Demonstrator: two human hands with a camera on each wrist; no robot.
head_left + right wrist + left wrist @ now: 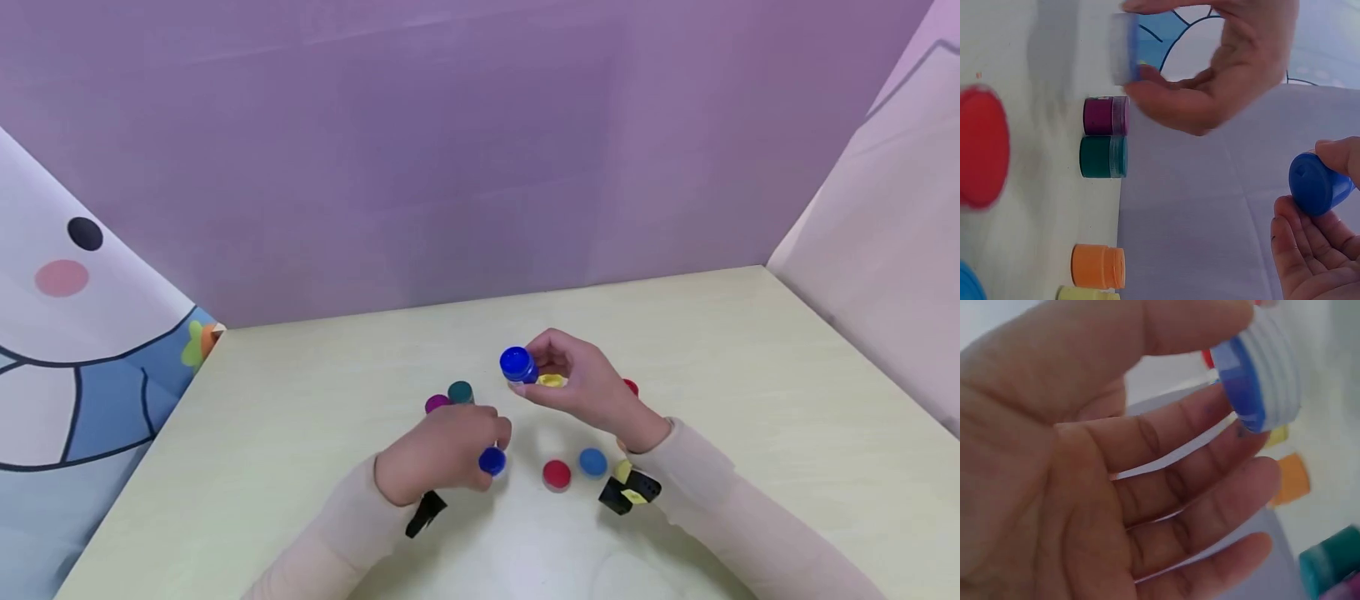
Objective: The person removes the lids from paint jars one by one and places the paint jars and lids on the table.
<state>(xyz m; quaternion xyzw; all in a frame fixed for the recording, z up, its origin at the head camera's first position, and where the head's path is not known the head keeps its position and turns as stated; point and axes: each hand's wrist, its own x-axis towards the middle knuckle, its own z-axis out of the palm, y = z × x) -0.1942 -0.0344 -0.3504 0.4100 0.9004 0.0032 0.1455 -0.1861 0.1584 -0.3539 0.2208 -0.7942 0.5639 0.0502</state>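
My right hand [588, 375] grips a small blue paint jar [517, 364] above the table, its blue round end facing up. In the right wrist view the same blue jar [1313, 184] sits between the thumb and fingers. A round ridged lid [1272, 378], whitish outside and blue inside, is pinched between thumb and fingertips of my left hand [450, 446]. The head view shows that lid [492, 461] apart from the jar, lower and to its left. Partly behind my right hand is a yellow jar [552, 380]. Purple [437, 403] and green [461, 392] jars stand beyond my left hand.
A red round piece [557, 475] and a light blue one [592, 462] lie on the table [315, 400] between my forearms. An orange jar [1097, 267] stands beside the yellow one. Something red [632, 386] shows behind my right wrist. A purple backdrop [480, 167] rises behind the table.
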